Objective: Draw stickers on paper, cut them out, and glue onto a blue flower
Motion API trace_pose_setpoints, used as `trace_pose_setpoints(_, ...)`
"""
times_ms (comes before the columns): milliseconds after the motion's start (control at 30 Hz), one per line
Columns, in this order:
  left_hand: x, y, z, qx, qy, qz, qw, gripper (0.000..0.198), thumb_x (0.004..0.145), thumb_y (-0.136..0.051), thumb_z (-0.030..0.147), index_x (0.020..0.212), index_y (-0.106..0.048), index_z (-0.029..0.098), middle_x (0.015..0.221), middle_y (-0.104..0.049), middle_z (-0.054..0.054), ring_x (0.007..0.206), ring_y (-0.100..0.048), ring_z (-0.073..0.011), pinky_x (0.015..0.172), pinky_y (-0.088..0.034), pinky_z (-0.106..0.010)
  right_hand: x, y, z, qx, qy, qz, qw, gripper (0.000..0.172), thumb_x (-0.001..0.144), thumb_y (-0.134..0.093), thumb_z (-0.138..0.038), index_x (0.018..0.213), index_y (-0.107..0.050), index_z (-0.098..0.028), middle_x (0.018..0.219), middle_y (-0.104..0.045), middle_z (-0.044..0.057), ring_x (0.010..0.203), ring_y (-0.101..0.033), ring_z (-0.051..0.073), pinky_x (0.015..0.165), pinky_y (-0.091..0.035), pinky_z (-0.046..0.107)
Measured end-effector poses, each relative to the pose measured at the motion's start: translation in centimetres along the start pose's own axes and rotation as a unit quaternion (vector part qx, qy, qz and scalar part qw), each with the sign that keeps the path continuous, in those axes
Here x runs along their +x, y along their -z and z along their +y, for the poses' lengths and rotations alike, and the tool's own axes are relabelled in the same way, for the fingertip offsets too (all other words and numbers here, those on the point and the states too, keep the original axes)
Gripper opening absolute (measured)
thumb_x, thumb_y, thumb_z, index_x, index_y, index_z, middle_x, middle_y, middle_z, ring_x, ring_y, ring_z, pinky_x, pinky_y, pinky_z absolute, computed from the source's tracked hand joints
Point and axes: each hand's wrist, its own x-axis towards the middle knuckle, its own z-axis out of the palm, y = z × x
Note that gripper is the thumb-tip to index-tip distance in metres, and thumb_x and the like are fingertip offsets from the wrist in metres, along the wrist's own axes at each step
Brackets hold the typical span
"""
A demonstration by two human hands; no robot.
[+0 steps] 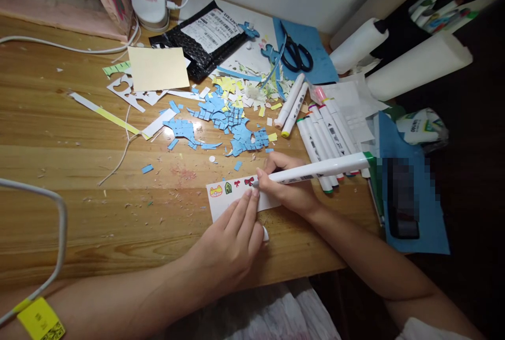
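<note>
My right hand (290,185) is closed around a white marker (319,168) with a green far end. The marker's tip meets a small red bow drawing (249,181) on a white paper strip (221,208). Also drawn along the strip's top are a yellow animal face (215,191), a green house-like shape (228,188) and a smaller red mark (236,183). My left hand (232,240) lies with its fingers stretched flat, pressing the strip to the table. A small white piece (265,233) peeks out beside its thumb; I cannot make out what it is.
Several markers (327,129) lie right of centre. Blue paper scraps (221,113) spread behind the strip, with black scissors (295,53) and a black parcel (201,40) farther back. A phone-like object (402,198), partly blurred, rests on blue paper at right. A white cable (61,224) loops at left.
</note>
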Motion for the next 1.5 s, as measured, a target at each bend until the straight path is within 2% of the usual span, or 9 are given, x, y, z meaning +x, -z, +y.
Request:
trace_pose_setpoints(733,-0.1,0.06,-0.12,-0.015,0.002,-0.006,1.0,0.023,0.085,-0.043,0.021,0.087,-0.056,0.003,0.122,-0.051,-0.029,0.116,-0.048,-0.0348,0.092,-0.047,-0.039,0.17,0.12,-0.27,-0.043,0.019,0.004,0.999,0.031,0.074,-0.056,-0.018,0.054,-0.033,-0.019,0.049,-0.035,-0.007,0.045,-0.031,0.007,0.041,-0.023,0.021)
trace_pose_setpoints(933,-0.15,-0.05,0.02,-0.011,0.001,-0.007,1.0,0.022,0.084,-0.045,0.022,0.088,-0.055,0.003,0.123,-0.051,-0.029,0.116,-0.048,-0.0348,0.092,-0.047,-0.039,0.13,0.04,-0.19,-0.021,0.009,0.018,1.0,0.032,0.075,-0.056,-0.021,0.055,-0.032,-0.02,0.05,-0.034,-0.006,0.046,-0.032,0.008,0.043,-0.025,0.023)
trace_pose_setpoints(1133,-0.1,-0.06,-0.01,-0.006,0.0,-0.008,1.0,0.023,0.085,-0.044,0.023,0.088,-0.055,0.003,0.123,-0.05,-0.029,0.117,-0.048,-0.0345,0.093,-0.045,-0.04,0.12,-0.07,-0.18,0.006,-0.006,0.02,1.0,0.031,0.078,-0.058,-0.029,0.056,-0.037,-0.02,0.051,-0.04,-0.005,0.048,-0.036,0.01,0.044,-0.028,0.024)
trace_pose_setpoints(1500,0.0,0.1,0.01,-0.008,0.002,-0.001,1.0,0.024,0.086,-0.04,0.02,0.088,-0.056,0.002,0.122,-0.051,-0.028,0.115,-0.049,-0.034,0.092,-0.048,-0.039,0.02,-0.08,-0.3,-0.001,-0.01,0.012,1.0,0.031,0.077,-0.058,-0.026,0.055,-0.037,-0.019,0.05,-0.04,-0.006,0.047,-0.035,0.008,0.044,-0.026,0.022)
